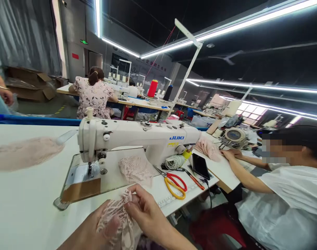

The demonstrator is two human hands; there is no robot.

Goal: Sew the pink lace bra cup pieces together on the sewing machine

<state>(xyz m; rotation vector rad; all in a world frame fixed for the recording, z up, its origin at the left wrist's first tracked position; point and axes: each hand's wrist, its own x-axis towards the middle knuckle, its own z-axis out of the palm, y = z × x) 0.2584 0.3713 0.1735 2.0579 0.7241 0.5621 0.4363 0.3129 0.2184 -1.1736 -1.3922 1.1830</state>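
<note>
My left hand (96, 229) and my right hand (145, 211) are both closed on a piece of pink lace fabric (119, 215) at the near table edge. The right fingers pinch its upper corner. The left hand grips it from below, with lace draped over the fingers. Just beyond stands a white JUKI sewing machine (137, 137) with its needle (90, 166) at the left. More pink lace (136, 168) lies under the machine arm.
Red and yellow scissors (175, 184), orange-handled snips (193, 178), a phone (200, 166) and a thread cone (175, 161) lie right of the machine. Blurred pink fabric (25, 152) is at left. A person in white (285, 194) sits at right; another person (93, 95) sits behind.
</note>
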